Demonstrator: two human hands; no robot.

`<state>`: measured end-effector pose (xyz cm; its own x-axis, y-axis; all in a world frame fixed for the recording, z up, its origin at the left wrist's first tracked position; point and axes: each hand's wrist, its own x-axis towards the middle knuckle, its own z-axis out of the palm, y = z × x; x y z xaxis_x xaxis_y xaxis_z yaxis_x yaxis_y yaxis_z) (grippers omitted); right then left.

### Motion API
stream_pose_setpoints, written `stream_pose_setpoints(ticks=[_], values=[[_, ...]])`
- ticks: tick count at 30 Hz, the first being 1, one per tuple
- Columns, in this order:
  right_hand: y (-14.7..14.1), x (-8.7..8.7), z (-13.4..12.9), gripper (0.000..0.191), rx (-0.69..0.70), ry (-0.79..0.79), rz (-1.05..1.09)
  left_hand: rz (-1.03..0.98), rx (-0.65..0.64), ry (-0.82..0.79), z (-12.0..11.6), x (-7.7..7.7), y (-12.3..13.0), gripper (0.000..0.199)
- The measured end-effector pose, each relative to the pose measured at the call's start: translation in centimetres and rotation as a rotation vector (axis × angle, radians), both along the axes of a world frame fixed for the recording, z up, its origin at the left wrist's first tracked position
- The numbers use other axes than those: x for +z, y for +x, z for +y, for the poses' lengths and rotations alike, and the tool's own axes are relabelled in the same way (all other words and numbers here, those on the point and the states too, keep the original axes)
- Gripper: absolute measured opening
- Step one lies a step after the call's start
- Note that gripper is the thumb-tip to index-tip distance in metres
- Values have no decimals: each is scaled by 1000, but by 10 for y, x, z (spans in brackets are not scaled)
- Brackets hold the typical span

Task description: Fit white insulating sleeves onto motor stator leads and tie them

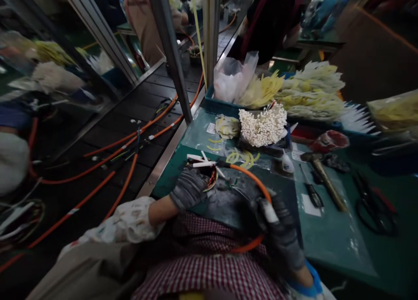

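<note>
My left hand (pixel 189 189), in a grey striped glove, is closed round the side of a round motor stator (pixel 211 180) with reddish windings. White sleeves (pixel 203 163) stick out across its top. An orange cable (pixel 250 173) runs from black sleeving beside the stator and arcs to the right. My right hand (pixel 284 232), gloved too, is closed on this cable near a white band (pixel 270 213); its fingers are partly dark and blurred. Between the hands, thin loose wires (pixel 237 187) hang over the dark work mat (pixel 225 208).
Behind lie yellow tube pieces (pixel 241 157), a bundle of white-tipped sticks (pixel 264 125) and a blue tray (pixel 209 100) of sleeves. To the right are a screwdriver (pixel 311 191), hammer (pixel 326 180) and scissors (pixel 375 208). Orange cables (pixel 130 141) cross the conveyor at left; other people stand beyond.
</note>
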<state>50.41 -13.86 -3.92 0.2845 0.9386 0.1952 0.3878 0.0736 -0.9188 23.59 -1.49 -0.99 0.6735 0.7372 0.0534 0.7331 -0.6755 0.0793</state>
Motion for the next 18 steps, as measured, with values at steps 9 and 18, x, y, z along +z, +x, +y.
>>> stream_pose_setpoints(ticks=[9, 18], values=[[-14, 14, 33, 38, -20, 312, -528, -47, -120, -34, -6, 24, -36, 41], [-74, 11, 67, 16, 303, 138, -767, -66, -272, 187, 5, 12, -60, 27]])
